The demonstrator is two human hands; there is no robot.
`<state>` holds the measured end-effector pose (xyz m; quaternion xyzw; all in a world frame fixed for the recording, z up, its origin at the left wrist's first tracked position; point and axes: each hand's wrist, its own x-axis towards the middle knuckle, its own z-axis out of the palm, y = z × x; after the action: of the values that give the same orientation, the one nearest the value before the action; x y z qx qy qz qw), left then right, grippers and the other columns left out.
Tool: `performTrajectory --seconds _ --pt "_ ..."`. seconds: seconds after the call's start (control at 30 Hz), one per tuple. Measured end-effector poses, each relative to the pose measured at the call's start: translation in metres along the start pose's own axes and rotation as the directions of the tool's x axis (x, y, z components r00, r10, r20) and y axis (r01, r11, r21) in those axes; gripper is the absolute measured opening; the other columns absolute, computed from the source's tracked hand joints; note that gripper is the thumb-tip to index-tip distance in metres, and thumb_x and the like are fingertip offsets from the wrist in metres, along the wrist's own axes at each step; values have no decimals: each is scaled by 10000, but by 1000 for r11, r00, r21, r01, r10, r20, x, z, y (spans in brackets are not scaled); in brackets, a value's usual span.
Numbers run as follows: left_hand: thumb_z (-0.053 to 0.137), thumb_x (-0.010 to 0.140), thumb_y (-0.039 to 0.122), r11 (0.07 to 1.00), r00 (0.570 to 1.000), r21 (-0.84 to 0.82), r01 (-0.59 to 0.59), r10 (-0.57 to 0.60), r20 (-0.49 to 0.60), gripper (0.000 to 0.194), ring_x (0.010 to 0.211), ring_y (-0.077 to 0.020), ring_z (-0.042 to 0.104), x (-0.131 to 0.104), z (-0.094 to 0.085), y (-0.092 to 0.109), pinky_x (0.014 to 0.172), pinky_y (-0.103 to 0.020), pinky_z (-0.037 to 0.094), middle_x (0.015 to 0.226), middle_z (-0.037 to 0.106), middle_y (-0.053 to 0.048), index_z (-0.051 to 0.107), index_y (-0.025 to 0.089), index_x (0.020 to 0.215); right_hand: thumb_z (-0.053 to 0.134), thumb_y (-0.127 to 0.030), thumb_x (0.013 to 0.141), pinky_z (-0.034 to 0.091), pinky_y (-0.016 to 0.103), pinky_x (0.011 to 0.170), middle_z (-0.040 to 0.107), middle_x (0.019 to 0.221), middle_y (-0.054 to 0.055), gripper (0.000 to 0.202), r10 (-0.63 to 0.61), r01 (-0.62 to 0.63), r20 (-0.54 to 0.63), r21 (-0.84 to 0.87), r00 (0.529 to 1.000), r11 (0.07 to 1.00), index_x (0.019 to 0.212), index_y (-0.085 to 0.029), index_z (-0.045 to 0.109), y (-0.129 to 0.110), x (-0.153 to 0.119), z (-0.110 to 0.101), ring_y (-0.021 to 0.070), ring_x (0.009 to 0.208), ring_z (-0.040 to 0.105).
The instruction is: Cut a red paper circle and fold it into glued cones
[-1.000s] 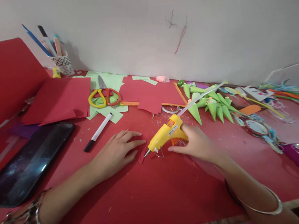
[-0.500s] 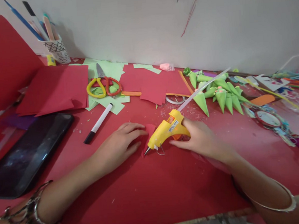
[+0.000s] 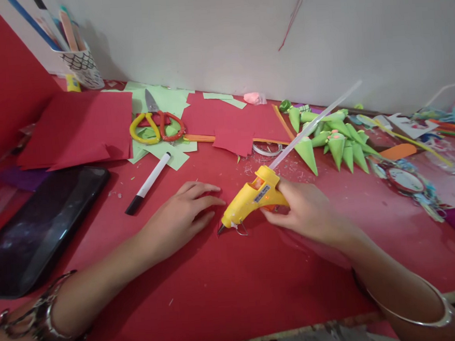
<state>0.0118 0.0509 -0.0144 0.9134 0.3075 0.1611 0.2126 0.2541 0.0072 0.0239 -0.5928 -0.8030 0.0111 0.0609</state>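
My right hand (image 3: pixel 308 206) is wrapped round the handle of a yellow glue gun (image 3: pixel 249 200). A long clear glue stick (image 3: pixel 313 125) sticks out of its back, and its metal tip points down and left, close to the fingers of my left hand (image 3: pixel 184 215). My left hand rests palm down with its fingers a little apart. Beside those fingertips is a small red paper piece (image 3: pixel 219 212), hard to tell from the red table (image 3: pixel 205 302). Whether my left fingers press on it cannot be made out.
Scissors (image 3: pixel 157 127) lie on green paper (image 3: pixel 168 99). Nearby are red sheets (image 3: pixel 88 125), a marker (image 3: pixel 148 184), a black phone (image 3: pixel 40 230) and a pen cup (image 3: pixel 83 69). Green paper cones (image 3: pixel 337 150) and a round mirror-like ornament (image 3: pixel 405 180) lie at the right.
The glue gun has shifted slightly left, and its glue stick stands a bit higher at the far end. The red paper piece now shows less. The whole view has moved slightly.
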Motion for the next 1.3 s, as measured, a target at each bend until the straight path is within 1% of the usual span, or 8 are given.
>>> performTrajectory --seconds 0.07,0.17,0.37,0.57,0.7,0.83,1.07,1.3 --pt "407 856 169 1000 1000 -1 5 -5 -2 293 1113 -203 423 0 0 1 912 -370 401 1208 506 -23 561 257 1090 517 -347 723 253 245 424 533 539 -10 226 -5 5 0 -14 1000 1000 882 -187 523 -1 0 -2 148 431 479" --pt "397 863 183 1000 1000 -7 10 -10 -10 283 1113 -201 427 0 0 1 919 -368 396 1203 514 -23 568 248 1078 510 -325 718 258 248 431 541 541 -1 204 -13 13 7 -42 1000 999 869 -188 521 -2 -1 -4 168 461 509" --pt "406 865 211 1000 1000 7 8 -8 -17 266 1109 -202 432 0 0 0 914 -366 399 1195 519 -22 571 254 1069 502 -308 709 224 244 402 505 496 -10 179 -31 31 7 -114 1000 993 849 -195 507 -2 -1 -8 165 414 482" --pt "406 868 210 1000 1000 8 5 -5 -20 267 1113 -196 424 0 1 0 909 -354 401 1202 512 -17 565 259 1076 508 -288 698 222 240 404 497 487 -11 143 -6 10 30 -131 1000 991 808 -198 494 -2 0 -9 162 409 478" --pt "413 859 185 1000 1000 9 5 -5 -23 272 1111 -202 426 0 1 0 908 -361 402 1198 513 -24 568 252 1072 491 -294 710 214 248 413 514 506 -4 148 5 -2 18 -152 1000 988 827 -205 486 0 -1 -9 167 421 485" --pt "411 860 188 1000 1000 6 12 -12 -17 271 1114 -205 421 -1 1 0 908 -365 402 1203 504 -26 568 254 1071 499 -291 711 218 246 413 504 503 -7 127 12 -8 23 -163 1000 987 801 -204 476 2 -2 -9 166 422 485" --pt "419 851 177 1000 1000 -17 17 -17 -7 281 1118 -205 407 -1 -1 1 914 -366 395 1212 496 -25 567 254 1077 479 -269 733 234 239 417 497 503 -12 72 8 -7 9 -180 1000 984 743 -201 457 4 -1 -9 159 435 490" --pt "422 843 177 999 1000 -33 22 -22 -3 290 1120 -209 408 -1 -1 1 914 -377 395 1208 494 -29 568 263 1079 493 -264 733 244 237 425 516 523 -2 85 -1 -8 -35 -243 999 970 761 -187 470 9 -2 -9 165 442 503"
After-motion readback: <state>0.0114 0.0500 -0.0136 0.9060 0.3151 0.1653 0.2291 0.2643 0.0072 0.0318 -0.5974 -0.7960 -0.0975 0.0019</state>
